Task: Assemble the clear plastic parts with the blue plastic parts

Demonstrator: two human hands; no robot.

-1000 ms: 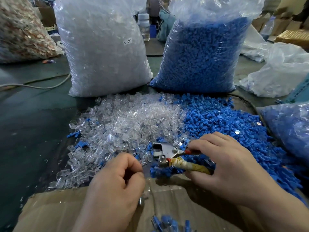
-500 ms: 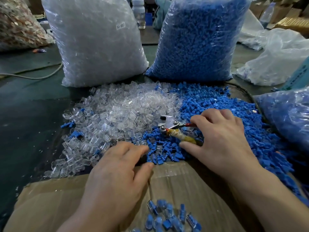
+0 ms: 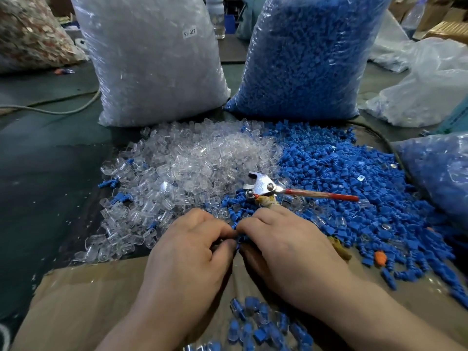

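Left hand (image 3: 187,252), mine: fingers curled, contents hidden; I cannot tell the grip. Right hand (image 3: 286,249): fingers pinching a blue part (image 3: 238,239), mostly covered, near the clear parts (image 3: 192,160) and blue parts (image 3: 342,173) heaped on the surface (image 3: 50,173).

The clear plastic parts (image 3: 192,163) before me are glossy and see-through; the blue plastic parts (image 3: 342,178) look matt. My cutter (image 3: 263,186) has a bright bare-metal head and a red coated handle. Nearest me lies dull brown cardboard (image 3: 83,300). The bags (image 3: 152,59) are shiny, crinkled film.
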